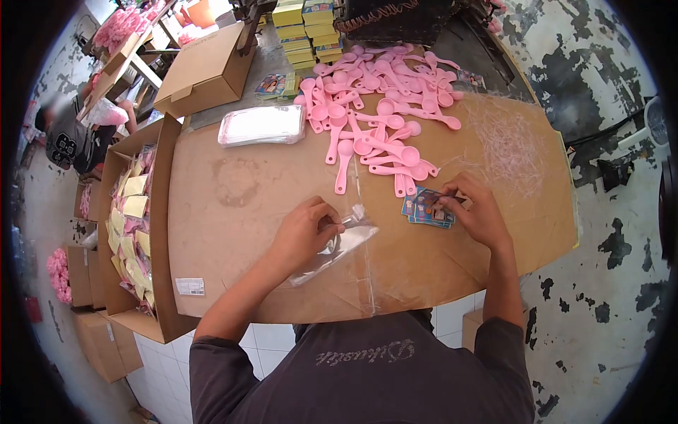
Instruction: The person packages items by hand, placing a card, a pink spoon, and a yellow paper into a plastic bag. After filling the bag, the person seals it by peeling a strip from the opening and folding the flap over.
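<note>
My left hand is closed, its thumb and fingers pinching a clear plastic bag that lies slantwise on the cardboard-covered table. My right hand has its fingertips closed on the edge of a printed card, at a small stack of blue printed cards. Just beyond both hands spreads a heap of pink measuring spoons, several of them lying near the cards. A pile of clear plastic bags rests at the back left of the table.
On the left stands an open carton of packed bags with yellow cards. A closed cardboard box and yellow card stacks stand at the back. Thin plastic scraps lie at right. Another person is at far left.
</note>
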Available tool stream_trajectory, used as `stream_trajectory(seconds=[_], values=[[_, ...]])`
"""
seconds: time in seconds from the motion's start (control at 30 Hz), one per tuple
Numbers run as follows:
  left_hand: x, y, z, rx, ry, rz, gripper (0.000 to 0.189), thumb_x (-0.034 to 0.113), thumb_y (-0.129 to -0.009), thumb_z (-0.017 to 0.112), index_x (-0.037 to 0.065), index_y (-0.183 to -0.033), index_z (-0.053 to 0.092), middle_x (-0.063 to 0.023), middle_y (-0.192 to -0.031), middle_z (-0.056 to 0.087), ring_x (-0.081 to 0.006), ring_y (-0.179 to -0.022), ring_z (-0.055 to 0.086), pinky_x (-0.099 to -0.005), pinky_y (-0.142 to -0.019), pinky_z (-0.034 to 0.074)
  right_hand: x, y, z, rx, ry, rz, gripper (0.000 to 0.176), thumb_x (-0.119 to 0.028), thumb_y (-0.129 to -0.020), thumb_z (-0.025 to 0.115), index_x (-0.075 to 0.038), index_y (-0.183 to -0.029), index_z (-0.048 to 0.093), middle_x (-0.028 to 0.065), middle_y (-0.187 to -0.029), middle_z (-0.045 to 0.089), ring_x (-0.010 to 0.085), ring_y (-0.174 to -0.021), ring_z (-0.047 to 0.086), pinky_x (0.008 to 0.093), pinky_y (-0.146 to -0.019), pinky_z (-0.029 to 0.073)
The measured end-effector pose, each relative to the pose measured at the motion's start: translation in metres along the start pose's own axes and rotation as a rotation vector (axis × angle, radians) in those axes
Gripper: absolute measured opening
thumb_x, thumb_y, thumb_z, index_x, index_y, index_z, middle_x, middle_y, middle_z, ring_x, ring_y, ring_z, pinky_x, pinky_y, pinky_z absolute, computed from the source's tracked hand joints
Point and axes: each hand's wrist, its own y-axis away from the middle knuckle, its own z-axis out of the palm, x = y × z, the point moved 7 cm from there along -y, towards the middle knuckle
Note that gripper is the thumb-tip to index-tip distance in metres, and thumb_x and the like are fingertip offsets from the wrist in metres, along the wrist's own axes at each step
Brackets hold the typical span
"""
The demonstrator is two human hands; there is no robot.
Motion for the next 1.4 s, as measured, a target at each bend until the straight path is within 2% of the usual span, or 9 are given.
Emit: stream_trajectory(seconds=[0.17,0.27,0.43,0.57,0.77,0.83,1.13,1.27,1.4], values=[[-0.007,-0.004,-0.001,0.100,0.071,-0.003,0.018,0.007,-0.085,0.084,-0.001,-0.096,0.072,-0.0055,-0.085,0.066,-0.0111,-0.070,0.061,-0.0284,-0.067,0.052,-0.049,-0.008,0.026,-0.188,-0.187,-0.144,0.010,-0.004,-0.090,0.073,-0.003,-0.098,0.068,0.0088,-0.100,0.066,0.0282,-0.098,0.064,0.0385,-0.089,0.049],[-0.002,-0.003,-0.005,0.097,0.092,-0.008,0.020,0.004,-0.085,0.081,-0.001,-0.102,0.073,-0.0090,-0.086,0.066,-0.0191,-0.074,0.067,-0.0326,-0.070,0.055,-0.074,-0.011,0.062,-0.349,-0.169,-0.346,0.013,-0.005,-0.090,0.072,-0.005,-0.102,0.067,0.0088,-0.106,0.066,0.0289,-0.102,0.063,0.0392,-0.093,0.049],[-0.010,-0.002,-0.009,0.135,0.217,-0.038,0.020,0.003,-0.086,0.080,-0.001,-0.104,0.074,-0.0089,-0.089,0.068,-0.0169,-0.075,0.067,-0.0307,-0.069,0.054,-0.079,-0.016,0.110,-0.463,-0.083,-0.533,0.018,-0.014,-0.092,0.071,-0.008,-0.109,0.066,0.0093,-0.109,0.066,0.0307,-0.106,0.063,0.0426,-0.097,0.048],[-0.013,0.001,-0.007,0.150,0.343,-0.085,0.018,0.006,-0.089,0.081,0.001,-0.105,0.073,-0.0015,-0.089,0.070,-0.0060,-0.070,0.058,-0.0245,-0.063,0.048,-0.066,-0.020,0.116,-0.499,-0.053,-0.463,0.023,-0.016,-0.093,0.071,-0.007,-0.114,0.066,0.0099,-0.111,0.068,0.0304,-0.107,0.064,0.0432,-0.099,0.048],[-0.020,0.000,-0.011,0.147,0.361,-0.156,0.013,0.004,-0.099,0.067,-0.003,-0.110,0.064,-0.0103,-0.093,0.074,-0.0125,-0.081,0.068,-0.0280,-0.072,0.054,-0.055,-0.017,0.119,-0.434,-0.077,-0.518,0.026,-0.016,-0.094,0.070,-0.006,-0.118,0.068,0.0111,-0.113,0.071,0.0318,-0.109,0.065,0.0451,-0.103,0.047],[-0.033,-0.004,-0.007,0.181,0.664,-0.158,0.020,0.004,-0.101,0.065,-0.003,-0.117,0.059,-0.0120,-0.096,0.075,-0.0141,-0.084,0.070,-0.0280,-0.075,0.056,-0.055,-0.018,0.119,-0.450,-0.103,-0.514,0.024,-0.014,-0.095,0.070,-0.005,-0.117,0.069,0.0119,-0.114,0.071,0.0320,-0.111,0.066,0.0445,-0.103,0.048],[-0.003,-0.002,-0.015,-0.026,0.985,-0.083,0.061,0.003,-0.100,0.068,-0.002,-0.151,0.035,-0.0159,-0.101,0.077,-0.0183,-0.090,0.075,-0.0298,-0.079,0.059,-0.035,-0.044,0.078,-0.204,-0.263,0.039,0.029,-0.009,-0.094,0.074,-0.001,-0.121,0.069,0.0099,-0.113,0.072,0.0130,-0.094,0.067,0.0300,-0.083,0.055],[-0.005,-0.001,-0.001,-0.069,1.005,-0.165,0.066,0.003,-0.098,0.071,-0.001,-0.154,0.036,-0.0176,-0.103,0.078,-0.0194,-0.089,0.076,-0.0293,-0.080,0.059,-0.051,-0.049,0.070,-0.152,-0.387,-0.046,0.029,-0.006,-0.094,0.074,-0.001,-0.122,0.069,0.0076,-0.118,0.072,0.0122,-0.098,0.067,0.0300,-0.085,0.055],[-0.009,-0.001,0.004,-0.044,0.943,-0.131,0.063,0.007,-0.098,0.074,-0.002,-0.151,0.041,-0.0139,-0.102,0.079,-0.0085,-0.089,0.070,-0.0224,-0.076,0.052,-0.056,-0.056,0.067,-0.093,-0.480,-0.092,0.030,-0.005,-0.095,0.073,-0.001,-0.124,0.069,0.0066,-0.120,0.072,0.0120,-0.100,0.066,0.0302,-0.087,0.055]])
